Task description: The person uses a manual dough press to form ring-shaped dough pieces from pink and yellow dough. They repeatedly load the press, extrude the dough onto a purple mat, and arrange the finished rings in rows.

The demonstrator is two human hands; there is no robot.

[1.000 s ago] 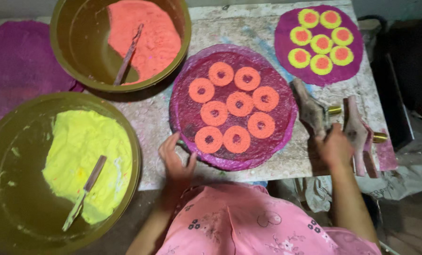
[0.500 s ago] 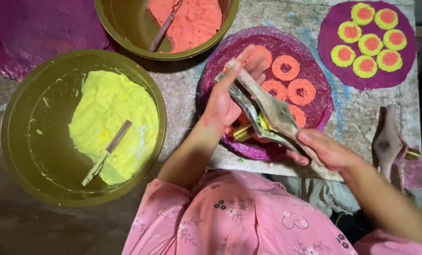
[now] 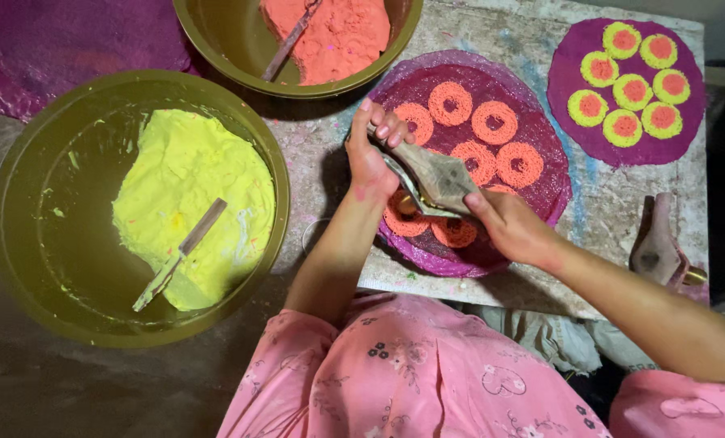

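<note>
Both my hands hold a wooden press tool [image 3: 437, 177] over the magenta round mat [image 3: 541, 191] that carries several orange dough rings [image 3: 492, 122]. My left hand [image 3: 372, 154] grips the tool's upper-left end. My right hand [image 3: 508, 227] grips its lower-right end. The tool's underside and some rings beneath it are hidden.
A large olive bowl [image 3: 22, 211] with yellow dough and a spatula [image 3: 180, 253] sits at left. Another bowl [image 3: 216, 40] with orange dough is at top. A second mat [image 3: 565, 81] with yellow-orange rings lies at top right; a second wooden press [image 3: 656, 243] rests at right.
The press tool has been picked up from the right side and brought over the magenta mat. Both hands now grip it lower and flatter than half a second ago.
</note>
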